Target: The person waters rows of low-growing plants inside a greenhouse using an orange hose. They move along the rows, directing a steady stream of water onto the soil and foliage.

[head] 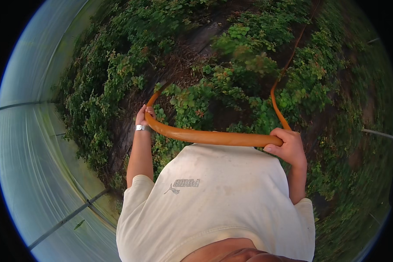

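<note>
An orange hose (216, 138) crosses in front of my light T-shirt, close against the chest. Around its curved part at the left closes my left hand (145, 113), with a silver band on the wrist. At the other side my right hand (287, 144) grips the hose where it bends back sharply. From there a thinner-looking length runs up and away between the leafy plants. Beyond my left hand the hose goes down behind leaves, and its far part is hidden.
Dense green bushes (190, 98) stand before me and on both sides. Dark ground cover (204, 36) shows between rows, with dry stems on it. A translucent plastic sheet wall (26, 137) with metal bars (62, 222) curves along the left. A pale pole (376, 133) juts in at the right.
</note>
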A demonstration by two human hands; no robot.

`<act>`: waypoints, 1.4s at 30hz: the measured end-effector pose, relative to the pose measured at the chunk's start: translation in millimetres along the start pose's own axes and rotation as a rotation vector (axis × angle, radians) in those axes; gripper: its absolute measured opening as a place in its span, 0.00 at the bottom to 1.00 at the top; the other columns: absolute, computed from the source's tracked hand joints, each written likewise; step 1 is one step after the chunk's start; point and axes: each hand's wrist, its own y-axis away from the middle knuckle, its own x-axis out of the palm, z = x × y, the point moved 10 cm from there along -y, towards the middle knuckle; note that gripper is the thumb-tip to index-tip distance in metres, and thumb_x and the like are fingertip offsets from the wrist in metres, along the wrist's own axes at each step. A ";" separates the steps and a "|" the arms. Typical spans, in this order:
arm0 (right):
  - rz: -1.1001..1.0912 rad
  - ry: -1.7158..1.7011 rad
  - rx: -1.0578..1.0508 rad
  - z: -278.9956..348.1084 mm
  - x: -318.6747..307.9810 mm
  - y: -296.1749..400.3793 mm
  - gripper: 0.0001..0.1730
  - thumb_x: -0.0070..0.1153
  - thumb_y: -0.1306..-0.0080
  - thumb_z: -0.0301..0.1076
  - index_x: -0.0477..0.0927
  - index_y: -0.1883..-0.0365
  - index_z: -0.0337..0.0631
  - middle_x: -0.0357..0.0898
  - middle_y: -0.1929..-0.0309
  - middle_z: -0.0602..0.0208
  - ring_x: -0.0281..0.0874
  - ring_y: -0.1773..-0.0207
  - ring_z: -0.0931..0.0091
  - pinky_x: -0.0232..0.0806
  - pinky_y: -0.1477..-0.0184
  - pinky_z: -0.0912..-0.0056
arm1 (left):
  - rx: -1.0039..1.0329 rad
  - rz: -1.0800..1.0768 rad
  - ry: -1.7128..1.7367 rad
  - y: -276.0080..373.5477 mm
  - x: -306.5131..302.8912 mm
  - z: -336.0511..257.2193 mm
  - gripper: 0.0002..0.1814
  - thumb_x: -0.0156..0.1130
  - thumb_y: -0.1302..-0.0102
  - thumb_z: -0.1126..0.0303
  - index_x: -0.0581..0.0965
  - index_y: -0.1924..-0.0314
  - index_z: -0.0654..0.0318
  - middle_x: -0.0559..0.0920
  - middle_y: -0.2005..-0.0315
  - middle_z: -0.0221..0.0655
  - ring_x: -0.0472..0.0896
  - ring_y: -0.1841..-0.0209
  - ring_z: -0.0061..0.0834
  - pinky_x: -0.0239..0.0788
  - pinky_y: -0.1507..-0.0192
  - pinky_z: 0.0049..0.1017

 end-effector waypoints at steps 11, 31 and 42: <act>0.127 -0.014 -0.089 16.0 24.6 -26.9 0.27 0.64 0.58 0.57 0.76 0.75 0.39 0.71 0.82 0.64 0.70 0.78 0.68 0.62 0.75 0.69 | 0.046 -0.015 0.084 46.9 -59.7 -34.6 0.12 0.48 0.33 0.61 0.66 0.65 0.62 0.71 0.81 0.26 0.71 0.82 0.19 0.71 0.79 0.19; 0.267 0.030 -0.148 28.0 64.5 -59.2 0.24 0.65 0.56 0.55 0.76 0.75 0.42 0.72 0.84 0.66 0.72 0.79 0.71 0.63 0.76 0.71 | 0.222 -0.173 0.076 91.4 -143.7 -51.6 0.12 0.48 0.33 0.61 0.65 0.64 0.63 0.71 0.82 0.26 0.71 0.82 0.19 0.70 0.79 0.19; 0.119 -0.003 -0.073 9.9 19.0 -34.9 0.27 0.66 0.59 0.57 0.75 0.77 0.41 0.71 0.84 0.67 0.71 0.81 0.72 0.63 0.76 0.72 | 0.063 -0.041 0.106 31.0 -60.7 -8.4 0.11 0.49 0.33 0.61 0.65 0.65 0.61 0.71 0.82 0.26 0.71 0.82 0.18 0.70 0.80 0.19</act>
